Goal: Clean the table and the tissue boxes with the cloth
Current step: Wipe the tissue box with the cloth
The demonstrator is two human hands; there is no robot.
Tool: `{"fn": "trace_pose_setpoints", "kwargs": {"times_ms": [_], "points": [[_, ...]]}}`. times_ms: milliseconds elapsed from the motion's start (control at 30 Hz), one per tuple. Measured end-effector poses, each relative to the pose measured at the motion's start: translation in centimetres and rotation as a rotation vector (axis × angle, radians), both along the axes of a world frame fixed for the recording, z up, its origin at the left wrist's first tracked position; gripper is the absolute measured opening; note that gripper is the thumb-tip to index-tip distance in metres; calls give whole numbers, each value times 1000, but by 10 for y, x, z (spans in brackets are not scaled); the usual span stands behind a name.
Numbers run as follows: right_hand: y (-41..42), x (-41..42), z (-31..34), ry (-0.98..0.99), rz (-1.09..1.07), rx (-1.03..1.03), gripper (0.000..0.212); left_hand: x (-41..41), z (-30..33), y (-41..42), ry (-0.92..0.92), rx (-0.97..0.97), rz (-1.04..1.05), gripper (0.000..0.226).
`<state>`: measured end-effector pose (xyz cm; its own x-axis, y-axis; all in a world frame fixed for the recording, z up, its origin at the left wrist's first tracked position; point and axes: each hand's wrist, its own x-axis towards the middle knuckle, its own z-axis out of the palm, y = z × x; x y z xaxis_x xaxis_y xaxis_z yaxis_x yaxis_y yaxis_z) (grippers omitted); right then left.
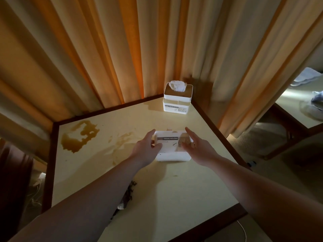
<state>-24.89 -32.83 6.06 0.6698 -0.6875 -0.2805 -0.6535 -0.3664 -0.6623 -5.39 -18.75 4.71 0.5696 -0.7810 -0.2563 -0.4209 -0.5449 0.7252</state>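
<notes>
**A:** Reaching out over the tabletop [174, 189], a person has both bare forearms stretched forward. What are the hands doing?

**B:** They meet at the near tissue box [172, 149], a white box lying near the middle of the tabletop, tipped over so that its label reading "TISSUE HOLDER" faces up. The left hand [146, 149] is on the box's left end, fingers curved around the edge and thumb on the label. The right hand [197, 147] is at the right end, fingers fairly straight; I cannot tell whether it grips the box or only touches it.

**A:** And the other box?

**B:** The far tissue box [178, 100] stands upright in the tabletop's far corner, well apart from the hands, with a crumpled tissue [178, 85] poking out of its top.

**A:** Is the surface dirty?

**B:** Yes. A brown spill [78, 137] spreads near the left corner, and paler brown smears [122, 142] lie between it and the near box. Something dark and crumpled [128, 193], partly hidden under the left forearm, lies toward the near edge; I cannot tell whether it is the cloth. Orange and cream curtains [122, 49] hang behind the far edges.
</notes>
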Motion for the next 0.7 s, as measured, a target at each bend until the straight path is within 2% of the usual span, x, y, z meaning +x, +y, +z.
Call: {"fn": "trace_pose_setpoints", "kwargs": {"times_ms": [267, 400, 533, 700], "points": [[-6, 7, -3, 79, 42, -112, 67, 1, 0, -2, 21, -25, 6, 67], [-5, 5, -2, 182, 58, -299, 74, -1, 0, 10, 2, -52, 38, 70], [12, 0, 4, 79, 177, -511, 75, -4, -2, 43, -48, -33, 71, 63], [46, 10, 1, -36, 368, -599, 76, -8, -9, 101, -131, 43, 94, 47]]}}
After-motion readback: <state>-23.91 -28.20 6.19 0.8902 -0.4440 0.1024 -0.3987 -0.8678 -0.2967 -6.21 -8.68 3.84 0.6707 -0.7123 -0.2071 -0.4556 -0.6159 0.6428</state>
